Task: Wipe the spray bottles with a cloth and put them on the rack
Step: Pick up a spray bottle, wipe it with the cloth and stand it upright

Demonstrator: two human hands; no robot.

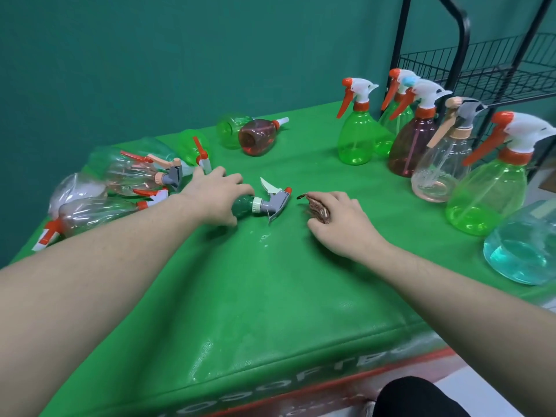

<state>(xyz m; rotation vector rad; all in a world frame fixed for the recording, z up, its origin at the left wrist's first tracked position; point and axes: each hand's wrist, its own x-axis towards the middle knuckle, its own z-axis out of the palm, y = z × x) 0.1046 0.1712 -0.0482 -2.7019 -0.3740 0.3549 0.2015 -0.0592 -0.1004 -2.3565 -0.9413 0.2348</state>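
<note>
One dark green spray bottle [244,206], lying on the tabletop [270,296], is gripped round its body by the left hand [216,197]; a bunched cloth [317,210] is clutched in the right hand [337,219]. The bottle is best lifted firmly, turned and wiped all round before being carried to the rack [481,70].

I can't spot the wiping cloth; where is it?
In the head view the cloth is bunched in the right hand, right of the lying dark green bottle under the left hand.
</note>
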